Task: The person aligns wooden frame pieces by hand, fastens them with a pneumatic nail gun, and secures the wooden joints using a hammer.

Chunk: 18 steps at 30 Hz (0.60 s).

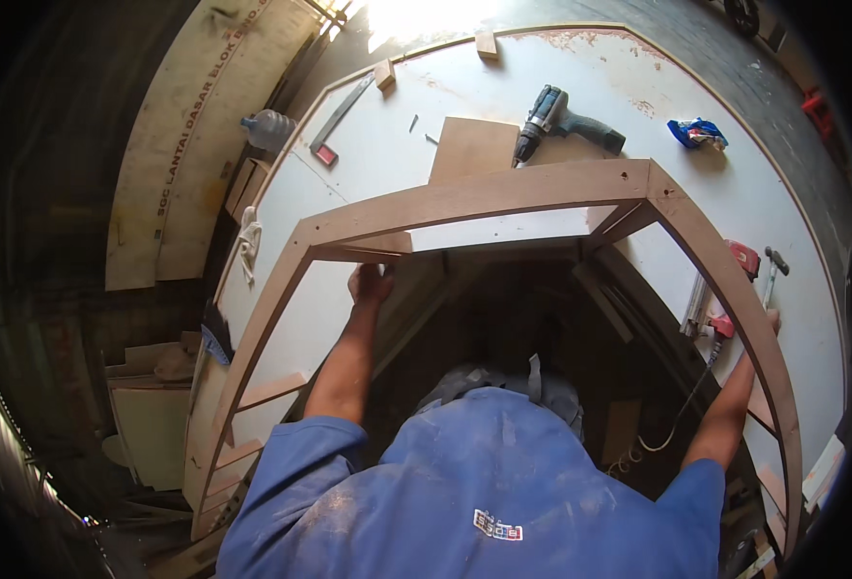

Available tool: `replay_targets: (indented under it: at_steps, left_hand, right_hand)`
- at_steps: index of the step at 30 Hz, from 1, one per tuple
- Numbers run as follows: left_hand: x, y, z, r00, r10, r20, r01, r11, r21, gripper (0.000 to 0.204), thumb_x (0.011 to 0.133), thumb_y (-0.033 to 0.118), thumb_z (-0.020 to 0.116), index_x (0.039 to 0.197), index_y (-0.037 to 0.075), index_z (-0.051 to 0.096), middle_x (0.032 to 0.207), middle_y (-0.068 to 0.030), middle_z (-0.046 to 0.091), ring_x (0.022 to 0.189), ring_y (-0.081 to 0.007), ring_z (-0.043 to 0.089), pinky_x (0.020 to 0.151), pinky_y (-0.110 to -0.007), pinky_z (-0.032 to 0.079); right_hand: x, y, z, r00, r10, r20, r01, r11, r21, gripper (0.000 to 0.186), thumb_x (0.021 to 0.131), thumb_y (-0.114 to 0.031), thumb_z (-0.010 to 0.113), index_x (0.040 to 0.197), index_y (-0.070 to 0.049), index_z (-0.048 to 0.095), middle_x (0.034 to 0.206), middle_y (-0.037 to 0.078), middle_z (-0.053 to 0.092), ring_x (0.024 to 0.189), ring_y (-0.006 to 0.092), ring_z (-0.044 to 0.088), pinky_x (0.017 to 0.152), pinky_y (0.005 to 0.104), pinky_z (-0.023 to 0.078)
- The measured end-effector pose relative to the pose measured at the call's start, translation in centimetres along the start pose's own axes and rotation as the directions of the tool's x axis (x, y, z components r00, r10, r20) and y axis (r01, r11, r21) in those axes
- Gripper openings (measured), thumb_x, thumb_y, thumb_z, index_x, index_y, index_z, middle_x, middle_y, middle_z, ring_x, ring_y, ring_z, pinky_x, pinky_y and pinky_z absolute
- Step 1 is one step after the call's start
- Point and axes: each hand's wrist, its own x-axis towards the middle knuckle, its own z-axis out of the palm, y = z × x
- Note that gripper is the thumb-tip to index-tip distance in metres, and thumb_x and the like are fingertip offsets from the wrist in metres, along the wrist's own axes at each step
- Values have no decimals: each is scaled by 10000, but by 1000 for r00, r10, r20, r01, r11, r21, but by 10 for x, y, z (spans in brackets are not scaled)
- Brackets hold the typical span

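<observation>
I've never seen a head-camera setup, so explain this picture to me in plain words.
There is no robot here: the bare hands are a person's own. The single wide view comes from a camera worn on that person's head, looking down, so straight edges bend near the rim. The blue shirt is the wearer's. An angled wooden frame spans over a white board. On the board lie a drill, partly over a brown panel, and a crumpled blue packet. The left hand is just below a short wooden piece. The right hand, by a hammer, is mostly hidden behind the frame; whether either hand grips anything is unclear.
</observation>
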Motion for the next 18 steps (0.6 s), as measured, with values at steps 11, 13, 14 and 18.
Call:
replay_targets:
  at_steps: [11, 13, 14, 18]
  left_hand:
    - [-92, -10, -150, 768, 344, 541, -190, 928, -321, 759, 862, 587, 660, 1281, -43, 612, 1215, -235, 658, 1204, -339, 604, 1013, -433, 477]
    - [-119, -13, -230, 745, 492, 450, -142, 777, -614, 613, 927, 465, 657, 1263, -46, 624, 1182, -191, 683, 1153, -271, 631, 994, -379, 487]
    - [-119, -27, -254, 739, 591, 324, -191, 644, -740, 537, 961, 407, 641, 1246, -47, 633, 1175, -162, 689, 1111, -240, 646, 978, -350, 491]
    - [-64, -86, -309, 819, 544, -183, -469, 450, -760, 461, 996, 381, 598, 1172, -40, 666, 1138, -134, 692, 1040, -201, 648, 912, -339, 509]
  right_hand:
    - [-266, -116, -49, 945, 130, -301, 60, 835, 547, 449, 882, -397, 722, 1111, -21, 633, 907, 157, 682, 798, 274, 652, 737, 398, 506]
    - [-344, -172, -74, 973, 223, -61, -95, 626, 774, 361, 942, -380, 665, 1081, -52, 607, 791, 61, 588, 625, 166, 568, 565, 340, 473]
    - [-385, -206, -92, 972, 215, 89, -179, 446, 877, 319, 971, -357, 628, 1078, -58, 592, 737, 26, 536, 554, 122, 514, 492, 303, 434]
    - [-521, -316, -112, 943, 78, 325, -320, -67, 945, 208, 1036, -267, 517, 1067, -66, 559, 627, -31, 414, 427, 60, 413, 353, 247, 376]
